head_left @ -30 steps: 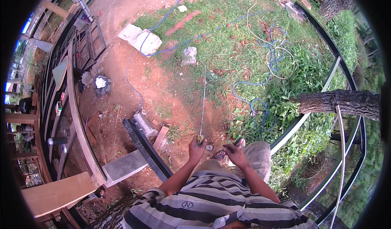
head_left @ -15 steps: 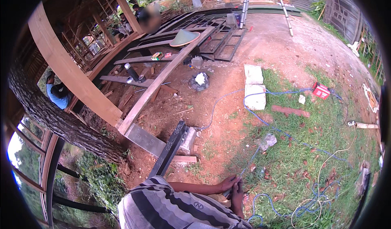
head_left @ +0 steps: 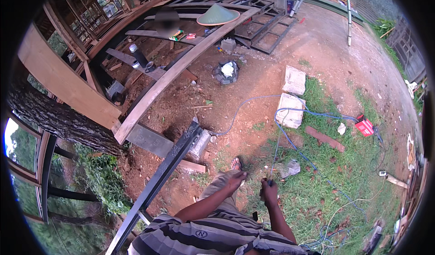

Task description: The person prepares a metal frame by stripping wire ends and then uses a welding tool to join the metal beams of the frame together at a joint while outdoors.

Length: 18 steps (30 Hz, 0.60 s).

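My right hand [head_left: 268, 190] is closed around the dark handle of a tool, with a long thin rod [head_left: 274, 159] rising from it past the clear plastic bag [head_left: 289, 168] on the grass. Rod and handle look like a welding electrode in its holder. My left hand [head_left: 235, 180] is apart from the right, over my bent knee, with its fingers curled together; whatever is in them is too small to make out. To the left, a long black metal beam [head_left: 168, 171] slants up, its far end on a concrete block [head_left: 198, 145].
A blue cable [head_left: 297, 139] runs over two white stone blocks [head_left: 290, 111] to a red machine box [head_left: 364, 126]. A rusty flat bar [head_left: 325, 138] lies on the grass. Ahead, a conical hat [head_left: 218, 15] sits on a long wooden plank [head_left: 181, 75]; a tree trunk [head_left: 68, 119] leans at left.
My hands have come apart; they were together at the tool. The right hand now holds it up with the rod pointing away. The view has shifted, bringing my leg and foot into sight.
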{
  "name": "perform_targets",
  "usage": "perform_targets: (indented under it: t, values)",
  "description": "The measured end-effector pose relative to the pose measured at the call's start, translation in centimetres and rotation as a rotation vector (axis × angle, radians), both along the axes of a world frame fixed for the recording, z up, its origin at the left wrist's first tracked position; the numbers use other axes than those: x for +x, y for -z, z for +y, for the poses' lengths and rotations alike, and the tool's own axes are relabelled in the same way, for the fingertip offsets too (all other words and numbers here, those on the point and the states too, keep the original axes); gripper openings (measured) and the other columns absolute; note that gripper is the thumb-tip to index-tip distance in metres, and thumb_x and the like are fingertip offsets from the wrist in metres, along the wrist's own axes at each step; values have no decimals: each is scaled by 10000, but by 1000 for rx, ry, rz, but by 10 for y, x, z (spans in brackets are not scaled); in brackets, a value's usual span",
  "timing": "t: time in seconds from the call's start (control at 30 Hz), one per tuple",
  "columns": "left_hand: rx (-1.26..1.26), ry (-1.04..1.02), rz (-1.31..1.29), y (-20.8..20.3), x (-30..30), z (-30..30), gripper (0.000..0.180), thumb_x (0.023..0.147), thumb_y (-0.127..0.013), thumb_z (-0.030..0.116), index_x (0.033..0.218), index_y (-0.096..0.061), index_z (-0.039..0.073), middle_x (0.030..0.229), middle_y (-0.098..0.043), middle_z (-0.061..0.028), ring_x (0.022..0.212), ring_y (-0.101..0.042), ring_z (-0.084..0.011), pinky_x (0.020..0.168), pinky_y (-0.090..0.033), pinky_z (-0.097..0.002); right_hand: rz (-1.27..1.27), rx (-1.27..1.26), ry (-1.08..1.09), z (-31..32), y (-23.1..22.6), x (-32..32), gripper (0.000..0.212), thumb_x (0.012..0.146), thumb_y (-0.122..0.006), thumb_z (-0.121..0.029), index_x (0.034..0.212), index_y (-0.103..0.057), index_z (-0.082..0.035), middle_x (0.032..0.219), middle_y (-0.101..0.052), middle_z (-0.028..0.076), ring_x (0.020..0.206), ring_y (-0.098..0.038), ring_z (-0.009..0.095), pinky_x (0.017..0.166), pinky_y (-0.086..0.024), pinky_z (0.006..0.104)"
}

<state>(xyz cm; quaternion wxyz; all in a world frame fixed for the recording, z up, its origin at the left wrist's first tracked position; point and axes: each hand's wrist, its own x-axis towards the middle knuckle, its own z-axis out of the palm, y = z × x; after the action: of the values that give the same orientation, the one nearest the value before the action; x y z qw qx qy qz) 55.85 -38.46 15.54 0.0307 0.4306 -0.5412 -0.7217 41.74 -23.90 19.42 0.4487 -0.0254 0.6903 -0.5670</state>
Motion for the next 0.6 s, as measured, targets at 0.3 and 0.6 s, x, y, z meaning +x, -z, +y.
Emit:
perform_targets:
  t: [0.3,0.6]
  values:
    - [-4,-515,13,-44,3,-221,237,1028,-538,207,1190,-618,54,1030,-725,-90,841,-684,-164,730,-518,-299,-56,53,-221,-172,-98,-105,203,905,-708,-210,860,-591,-50,625,-532,2,454,-485,112,398,-388,285]
    - [-550,-720,307,-211,-100,-418,120,1002,-599,120,1045,-610,9,832,-671,-63,687,-593,-96,598,-472,-254,677,106,-397,-272,-173,-165,360,858,-753,-313,810,-645,27,643,-616,116,583,-561,191,593,-453,401]
